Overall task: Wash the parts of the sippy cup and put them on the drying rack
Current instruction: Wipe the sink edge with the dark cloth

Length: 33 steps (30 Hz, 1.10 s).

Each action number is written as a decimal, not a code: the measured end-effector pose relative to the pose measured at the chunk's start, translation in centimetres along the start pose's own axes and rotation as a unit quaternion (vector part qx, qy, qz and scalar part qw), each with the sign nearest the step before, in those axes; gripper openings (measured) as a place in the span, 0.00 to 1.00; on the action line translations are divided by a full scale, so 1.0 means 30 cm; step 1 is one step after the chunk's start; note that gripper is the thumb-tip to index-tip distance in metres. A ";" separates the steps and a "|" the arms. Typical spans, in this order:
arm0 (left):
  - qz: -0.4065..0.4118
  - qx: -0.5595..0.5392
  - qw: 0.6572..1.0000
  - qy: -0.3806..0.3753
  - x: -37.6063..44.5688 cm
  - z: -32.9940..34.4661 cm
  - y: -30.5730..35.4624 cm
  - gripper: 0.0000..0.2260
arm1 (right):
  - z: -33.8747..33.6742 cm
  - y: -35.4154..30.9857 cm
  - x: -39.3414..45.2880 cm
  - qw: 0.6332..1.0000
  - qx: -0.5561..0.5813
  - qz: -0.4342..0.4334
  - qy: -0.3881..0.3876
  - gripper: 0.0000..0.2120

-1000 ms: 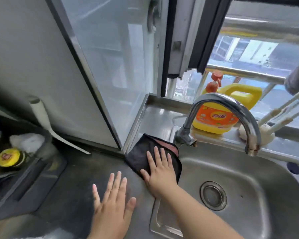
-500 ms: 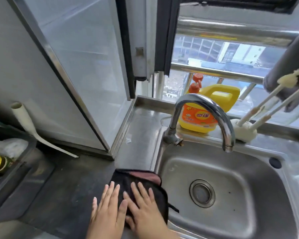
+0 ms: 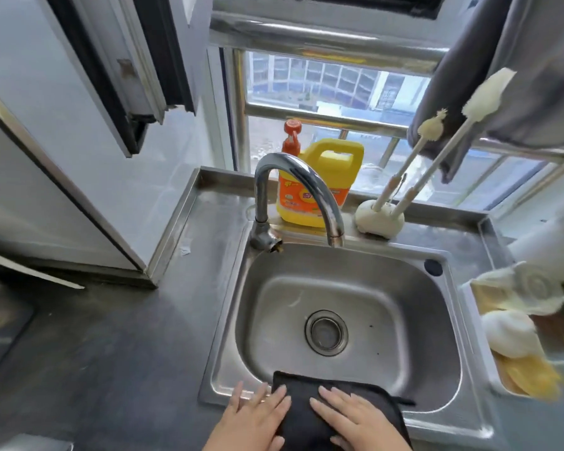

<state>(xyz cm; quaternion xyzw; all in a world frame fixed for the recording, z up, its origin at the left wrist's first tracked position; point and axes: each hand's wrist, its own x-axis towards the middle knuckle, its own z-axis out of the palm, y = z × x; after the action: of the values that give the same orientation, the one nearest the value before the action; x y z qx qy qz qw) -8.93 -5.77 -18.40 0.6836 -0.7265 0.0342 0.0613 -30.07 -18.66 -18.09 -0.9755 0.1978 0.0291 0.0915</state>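
A black cloth (image 3: 306, 415) lies over the front rim of the steel sink (image 3: 437, 379). My left hand (image 3: 251, 421) rests flat with straight fingers on the rim and the cloth's left edge. My right hand (image 3: 355, 421) presses flat on the cloth, fingers spread. At the right edge, pale cream and yellow cup parts (image 3: 515, 333) sit blurred in a rack (image 3: 469, 291). The basin holds nothing but its drain (image 3: 326, 332).
A curved tap (image 3: 300, 190) stands behind the basin. A yellow detergent jug (image 3: 326, 187) and a brush holder (image 3: 380, 219) with two long brushes sit on the back ledge. A grey towel (image 3: 502, 76) hangs at the upper right. Dark counter (image 3: 95, 353) lies left of the sink.
Both hands and the black cloth have slid right from the counter's left of the sink onto the sink's front rim. The view has swung right, bringing the rack into sight.
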 end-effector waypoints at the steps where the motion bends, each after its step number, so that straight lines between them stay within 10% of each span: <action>1: 0.019 0.016 0.999 0.026 0.022 -0.009 0.036 0.25 | -0.004 0.034 -0.035 1.000 0.000 0.006 0.001 0.26; 9: 0.013 -0.100 0.995 0.023 0.193 -0.109 0.149 0.17 | -0.115 0.021 -0.105 0.984 0.153 0.070 0.061 0.36; 15: 0.025 -0.122 0.979 -0.160 0.238 -0.061 0.187 0.25 | -0.088 -0.021 -0.073 0.988 0.066 0.134 -0.032 0.25; 22: 0.120 -0.128 0.975 -0.139 0.314 -0.008 0.431 0.46 | -0.110 0.201 -0.323 0.982 0.026 0.183 -0.048 0.21; 28: 0.143 -0.164 0.971 -0.097 0.362 0.019 0.461 0.34 | -0.108 0.199 -0.346 0.956 0.074 0.277 -0.068 0.31; 33: 0.101 -0.214 0.968 -0.084 0.221 0.006 0.251 0.24 | -0.074 0.061 -0.165 0.979 0.097 0.178 -0.025 0.32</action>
<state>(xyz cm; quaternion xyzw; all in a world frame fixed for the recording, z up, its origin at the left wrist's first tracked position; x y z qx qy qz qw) -16.82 -11.89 -17.42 0.5782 -0.7847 -0.1732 0.1412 -35.28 -18.86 -15.75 -0.9102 0.3678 0.0499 0.1834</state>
